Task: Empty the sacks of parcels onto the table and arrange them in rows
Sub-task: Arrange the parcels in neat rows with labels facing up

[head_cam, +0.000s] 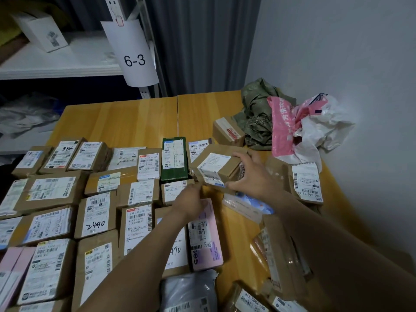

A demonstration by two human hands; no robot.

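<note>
So it's a small brown cardboard box [221, 168], white shipping label folded over its top and front, scuffed at one corner. The right hand [252, 174] has its fingers [239, 155] curled over the far right edge, and the left hand [189, 201] pinches the near left corner. The box sits tilted between both hands, just beside the rows of labelled parcels [94, 199] on the wooden bench [139, 118].

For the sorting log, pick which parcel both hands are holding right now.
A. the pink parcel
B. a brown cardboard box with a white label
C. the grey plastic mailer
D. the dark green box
B: the right hand curls round the far side of the brown cardboard box, and the left hand holds its near corner.
</note>
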